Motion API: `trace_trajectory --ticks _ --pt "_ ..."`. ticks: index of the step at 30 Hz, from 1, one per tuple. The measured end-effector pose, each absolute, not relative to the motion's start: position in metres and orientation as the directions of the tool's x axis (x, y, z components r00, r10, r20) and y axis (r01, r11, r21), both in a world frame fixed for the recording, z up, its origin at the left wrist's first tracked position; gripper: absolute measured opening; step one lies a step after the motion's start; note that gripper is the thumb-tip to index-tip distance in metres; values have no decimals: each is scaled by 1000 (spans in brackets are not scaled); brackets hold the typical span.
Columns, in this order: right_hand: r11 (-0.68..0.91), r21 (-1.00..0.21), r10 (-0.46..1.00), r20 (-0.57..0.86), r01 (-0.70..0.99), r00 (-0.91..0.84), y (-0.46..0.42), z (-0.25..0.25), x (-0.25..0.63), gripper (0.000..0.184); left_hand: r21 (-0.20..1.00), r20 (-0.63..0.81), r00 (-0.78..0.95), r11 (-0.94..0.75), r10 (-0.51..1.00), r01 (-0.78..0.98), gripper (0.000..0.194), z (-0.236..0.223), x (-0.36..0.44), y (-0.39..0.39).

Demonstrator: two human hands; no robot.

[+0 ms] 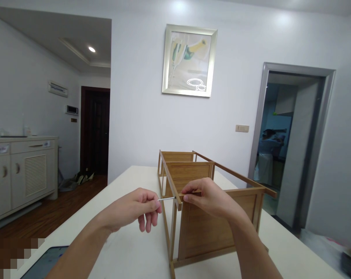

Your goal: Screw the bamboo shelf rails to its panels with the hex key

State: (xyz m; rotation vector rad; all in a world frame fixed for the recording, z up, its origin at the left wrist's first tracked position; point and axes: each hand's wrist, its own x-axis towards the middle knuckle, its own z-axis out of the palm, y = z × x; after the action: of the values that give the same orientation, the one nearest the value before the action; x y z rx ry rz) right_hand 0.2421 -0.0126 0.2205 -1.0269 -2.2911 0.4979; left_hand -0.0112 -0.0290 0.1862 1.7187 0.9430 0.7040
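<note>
A brown wooden shelf rack (218, 228), with panels between slim rails, lies on its side on the white table (129, 255). My left hand (134, 209) pinches a thin silver Allen key (167, 198) between thumb and forefinger, the other fingers curled loosely. The key's far tip meets the outer face of a rail (172, 180) near its front end; its other end is hidden in my fingers. On the inner side of that rail, my right hand (211, 197) is closed on the top edge of the nearest panel at its left corner.
A dark-screened device (46, 261) lies at the table's lower left. Beyond the table stand a white cabinet (33, 170) on the left and a wall with a framed picture (189, 60). Through the doorway on the right, a person (269, 149) is in another room.
</note>
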Motion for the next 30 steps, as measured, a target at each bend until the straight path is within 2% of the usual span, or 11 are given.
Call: trace_trajectory --ticks 6,13,17,24,30 --pt "643 -542 758 350 541 -550 -10 218 242 15 918 61 524 -253 849 304 32 187 -9 -31" --pt "635 -550 764 341 543 -548 -9 218 243 16 823 95 460 -330 883 463 28 190 -6 -36" --pt "627 -558 769 333 543 -546 -10 219 243 17 665 204 409 -433 889 609 28 185 -7 -36" --pt "627 -571 767 333 530 -549 -12 220 243 18 203 498 447 -601 743 773 34 181 -7 -33" --pt "635 -563 761 339 528 -554 -10 218 243 17 69 574 466 -607 673 792 31 173 -6 -26"
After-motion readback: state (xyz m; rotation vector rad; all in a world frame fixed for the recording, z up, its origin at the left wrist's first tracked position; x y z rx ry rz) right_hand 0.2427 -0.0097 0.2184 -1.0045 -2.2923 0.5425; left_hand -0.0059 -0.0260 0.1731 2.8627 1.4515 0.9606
